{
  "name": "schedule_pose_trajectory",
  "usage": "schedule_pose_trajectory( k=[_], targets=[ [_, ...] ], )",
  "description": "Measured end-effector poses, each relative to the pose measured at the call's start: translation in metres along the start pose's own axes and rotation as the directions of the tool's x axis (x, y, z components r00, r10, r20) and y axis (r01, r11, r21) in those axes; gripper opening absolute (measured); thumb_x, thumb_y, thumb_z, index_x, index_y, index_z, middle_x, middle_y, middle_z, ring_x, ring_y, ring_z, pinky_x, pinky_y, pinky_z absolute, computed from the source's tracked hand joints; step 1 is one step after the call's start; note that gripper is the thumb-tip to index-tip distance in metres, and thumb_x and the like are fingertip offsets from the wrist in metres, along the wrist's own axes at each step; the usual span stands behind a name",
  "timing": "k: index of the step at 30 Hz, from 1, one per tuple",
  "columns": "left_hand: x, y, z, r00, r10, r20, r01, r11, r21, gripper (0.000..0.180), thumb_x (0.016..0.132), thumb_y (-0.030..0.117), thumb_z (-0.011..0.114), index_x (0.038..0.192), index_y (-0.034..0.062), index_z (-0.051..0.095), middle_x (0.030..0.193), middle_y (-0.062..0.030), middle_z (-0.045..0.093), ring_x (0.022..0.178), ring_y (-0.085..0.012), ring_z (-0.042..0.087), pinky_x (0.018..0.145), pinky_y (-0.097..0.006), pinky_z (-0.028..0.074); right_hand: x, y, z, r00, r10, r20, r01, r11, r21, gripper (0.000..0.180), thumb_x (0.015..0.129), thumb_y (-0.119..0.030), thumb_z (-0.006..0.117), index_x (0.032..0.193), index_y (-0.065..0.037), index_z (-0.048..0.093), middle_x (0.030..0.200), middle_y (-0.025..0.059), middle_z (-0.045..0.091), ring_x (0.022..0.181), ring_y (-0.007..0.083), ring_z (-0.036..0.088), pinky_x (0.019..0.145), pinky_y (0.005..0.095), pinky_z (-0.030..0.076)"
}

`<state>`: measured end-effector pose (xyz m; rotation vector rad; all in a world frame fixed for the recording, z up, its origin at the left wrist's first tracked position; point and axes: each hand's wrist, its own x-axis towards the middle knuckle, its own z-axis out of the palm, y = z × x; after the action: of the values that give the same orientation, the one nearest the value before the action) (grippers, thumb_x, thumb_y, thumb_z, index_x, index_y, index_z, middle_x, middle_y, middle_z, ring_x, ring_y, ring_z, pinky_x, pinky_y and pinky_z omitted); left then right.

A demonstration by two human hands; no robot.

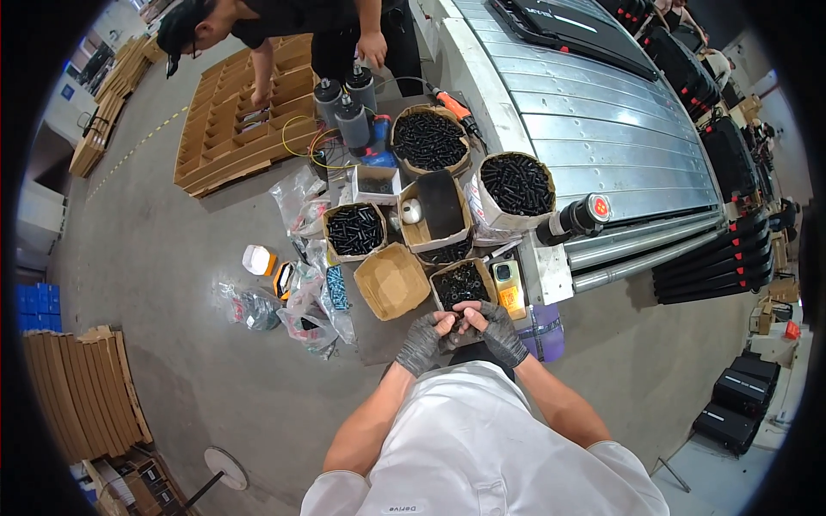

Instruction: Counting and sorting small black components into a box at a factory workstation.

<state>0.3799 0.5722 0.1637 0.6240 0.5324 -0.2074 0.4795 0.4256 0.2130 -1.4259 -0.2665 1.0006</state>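
Below frame centre, black parts (459,284) are lying just above the right fingers (472,316), left fingers (444,322) farther; grips unclear.

A gray worktable (370,342) carries a crowd of open containers: a bare-bottomed brown cardboard box (391,284), a small white box (377,198) and, near its front edge, a box of small black parts (489,284), with a phone (505,273) just beside. A slatted metal surface (602,129) alongside supports a flat black case (572,33). On the floor (232,370) sits a divided cardboard crate (228,175).
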Motion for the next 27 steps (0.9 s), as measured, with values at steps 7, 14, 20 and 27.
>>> schedule_pose_trajectory(
  k=[7, 14, 20, 27],
  targets=[
    [-0.007, 0.005, -0.010, 0.999, 0.029, -0.043, -0.032, 0.998, -0.058, 0.027, 0.090, 0.023, 0.065, 0.106, 0.0024, 0.059, 0.086, -0.0056, 0.064, 0.076, -0.0128, 0.059, 0.065, -0.023, 0.049, 0.002, 0.001, -0.011, 0.990, 0.139, -0.015, -0.099, 0.771, 0.629, 0.038, 0.093, -0.020, 0.050, 0.124, 0.002, 0.051, 0.108, 0.0107, 0.062, 0.097, 0.0179, 0.060, 0.088, 0.0294, 0.047],
    [-0.014, 0.007, -0.018, 0.990, 0.098, -0.105, -0.106, 0.992, -0.073, 0.024, 0.090, 0.021, 0.064, 0.106, 0.0035, 0.062, 0.086, -0.0070, 0.065, 0.069, -0.0139, 0.060, 0.061, -0.026, 0.049, 0.004, 0.005, -0.016, 0.981, 0.153, 0.118, -0.192, 0.703, 0.685, 0.040, 0.090, -0.017, 0.051, 0.125, 0.002, 0.050, 0.120, 0.0165, 0.058, 0.110, 0.0237, 0.057, 0.098, 0.0334, 0.044],
    [-0.014, 0.010, -0.015, 0.986, 0.146, -0.086, -0.141, 0.988, 0.057, 0.026, 0.091, 0.023, 0.063, 0.105, 0.0022, 0.062, 0.086, -0.0073, 0.066, 0.070, -0.0140, 0.061, 0.062, -0.026, 0.050, -0.003, -0.006, -0.014, 0.982, 0.183, 0.045, -0.177, 0.811, 0.558, 0.037, 0.089, -0.010, 0.052, 0.124, 0.002, 0.050, 0.116, 0.0162, 0.060, 0.108, 0.0234, 0.058, 0.097, 0.0313, 0.046],
    [-0.012, 0.013, -0.006, 0.988, 0.135, -0.073, -0.120, 0.975, 0.185, 0.028, 0.091, 0.025, 0.063, 0.105, 0.0011, 0.063, 0.085, -0.0073, 0.067, 0.074, -0.0133, 0.062, 0.064, -0.026, 0.050, -0.003, -0.007, -0.016, 0.992, 0.119, 0.046, -0.125, 0.849, 0.513, 0.026, 0.088, -0.007, 0.053, 0.113, -0.001, 0.055, 0.111, 0.0153, 0.062, 0.103, 0.0232, 0.060, 0.093, 0.0337, 0.049]
  ],
)
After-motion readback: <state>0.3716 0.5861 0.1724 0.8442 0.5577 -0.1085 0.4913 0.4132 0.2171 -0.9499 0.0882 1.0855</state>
